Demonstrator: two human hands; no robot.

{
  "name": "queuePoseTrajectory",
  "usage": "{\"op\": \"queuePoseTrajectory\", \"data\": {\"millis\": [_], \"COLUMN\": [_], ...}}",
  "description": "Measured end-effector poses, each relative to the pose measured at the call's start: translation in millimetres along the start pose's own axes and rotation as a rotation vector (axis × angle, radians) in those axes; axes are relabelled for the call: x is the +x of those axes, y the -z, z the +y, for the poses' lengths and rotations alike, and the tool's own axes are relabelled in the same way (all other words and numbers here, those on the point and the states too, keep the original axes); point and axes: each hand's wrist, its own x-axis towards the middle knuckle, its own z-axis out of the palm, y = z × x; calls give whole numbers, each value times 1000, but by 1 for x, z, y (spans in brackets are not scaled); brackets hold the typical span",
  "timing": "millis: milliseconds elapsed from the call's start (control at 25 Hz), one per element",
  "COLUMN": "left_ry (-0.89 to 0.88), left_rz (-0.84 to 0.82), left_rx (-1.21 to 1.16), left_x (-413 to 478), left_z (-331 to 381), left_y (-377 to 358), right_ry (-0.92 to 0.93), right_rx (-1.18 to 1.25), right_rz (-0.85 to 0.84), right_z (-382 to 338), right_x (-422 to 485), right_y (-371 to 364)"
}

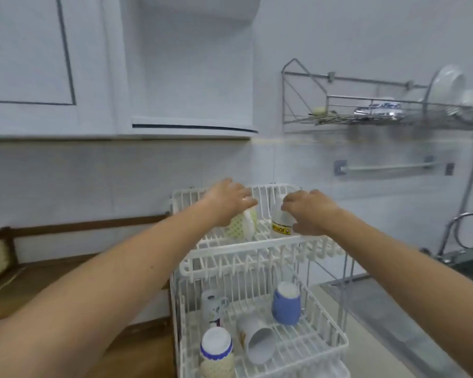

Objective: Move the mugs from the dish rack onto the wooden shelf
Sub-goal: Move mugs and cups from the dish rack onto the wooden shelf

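Note:
A white two-tier dish rack (260,255) stands in the middle. On its top tier my left hand (227,200) rests over a yellow-patterned mug (242,225), and my right hand (309,211) closes around a white mug with a yellow label (280,226). The lower tier holds a blue mug (286,302) upside down, a white mug lying on its side (256,342), a white mug with a print (212,305), and a blue-rimmed patterned mug (216,353). The wooden shelf (19,285) lies to the left.
A metal wall rack (366,115) with plates and foil hangs at the upper right. Below it are a towel bar (388,167), a tap hose (459,230) and a steel sink edge (393,304). White cabinets (93,77) hang above.

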Motion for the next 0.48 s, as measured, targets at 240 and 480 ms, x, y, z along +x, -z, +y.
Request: {"op": "queuePoseTrajectory", "data": {"millis": [240, 480], "left_ry": [-218, -368], "left_rz": [-134, -90], "left_rx": [84, 24], "left_x": [56, 73], "left_z": [-23, -25], "left_y": [-38, -55], "right_ry": [214, 253], "right_rx": [-558, -762], "right_rz": [-130, -156], "right_z": [-8, -21], "right_x": [60, 85], "right_y": [-26, -48]}}
